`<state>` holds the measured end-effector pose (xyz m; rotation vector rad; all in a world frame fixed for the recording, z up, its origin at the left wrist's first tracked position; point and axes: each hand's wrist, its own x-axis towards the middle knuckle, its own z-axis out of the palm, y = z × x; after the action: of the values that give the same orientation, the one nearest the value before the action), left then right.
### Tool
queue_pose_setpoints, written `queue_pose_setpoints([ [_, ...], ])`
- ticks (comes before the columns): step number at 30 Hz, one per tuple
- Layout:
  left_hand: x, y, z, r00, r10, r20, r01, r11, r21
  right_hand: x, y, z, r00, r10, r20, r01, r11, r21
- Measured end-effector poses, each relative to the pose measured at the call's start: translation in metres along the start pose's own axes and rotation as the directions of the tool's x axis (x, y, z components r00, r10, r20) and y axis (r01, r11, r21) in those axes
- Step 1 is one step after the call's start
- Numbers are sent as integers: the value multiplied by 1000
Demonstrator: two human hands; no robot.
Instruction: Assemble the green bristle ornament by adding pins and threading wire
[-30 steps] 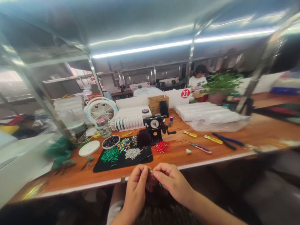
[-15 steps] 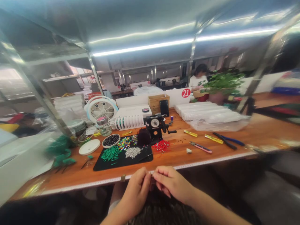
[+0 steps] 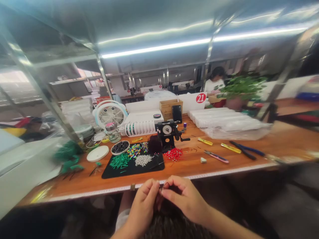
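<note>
Just over the front edge of the wooden table, my left hand (image 3: 146, 202) and my right hand (image 3: 185, 199) meet with their fingertips close together. Both pinch something small and dark, too tiny to make out. Ahead of them lies a black mat (image 3: 134, 172) bearing green tube pieces (image 3: 119, 161), silvery beads (image 3: 143, 160) and multicoloured beads (image 3: 134, 151). A heap of red pieces (image 3: 173, 154) sits beside the mat on the right. Behind it stands a black hand-crank device (image 3: 167, 132) with a round dial.
A bowl of black beads (image 3: 120, 147), a white lid (image 3: 98, 153) and a fan (image 3: 111, 114) stand to the left. Pliers (image 3: 245, 150), a pink cutter (image 3: 216, 156) and yellow-handled tools (image 3: 205, 141) lie right. Plastic-wrapped rolls (image 3: 224, 122) are behind; a person (image 3: 213, 84) sits beyond.
My right hand's fingers have arched, with the thumb and forefinger further apart at the base. The whole view has shifted slightly, so the table appears a little to the right.
</note>
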<state>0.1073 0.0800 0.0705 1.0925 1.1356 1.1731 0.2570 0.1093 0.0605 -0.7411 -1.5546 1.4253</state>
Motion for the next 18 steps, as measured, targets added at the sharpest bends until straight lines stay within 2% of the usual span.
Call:
queue_pose_setpoints([
  [2, -1, 1, 0, 999, 50, -1, -50, 994, 99, 0, -2, 0, 999, -1, -37, 1, 1000, -14],
  [4, -4, 3, 1, 999, 45, 22, -47, 992, 118, 0, -1, 0, 1000, 24, 4, -24, 996, 84],
  [7, -7, 4, 5, 995, -11, 99, 14, 999, -30, -1, 2, 3, 989, 28, 142, -80, 924, 374],
  [9, -9, 5, 9, 988, -27, 151, 53, 983, -174, -2, 4, 5, 983, -1, 181, -95, 850, 518],
  [13, -12, 9, 18, 985, -61, 160, 120, 914, -387, -3, 7, 9, 981, -40, 187, -83, 791, 606],
  [18, -11, 15, 26, 990, -80, 119, 127, 876, -466, 0, 10, 11, 985, -40, 167, -77, 767, 637],
])
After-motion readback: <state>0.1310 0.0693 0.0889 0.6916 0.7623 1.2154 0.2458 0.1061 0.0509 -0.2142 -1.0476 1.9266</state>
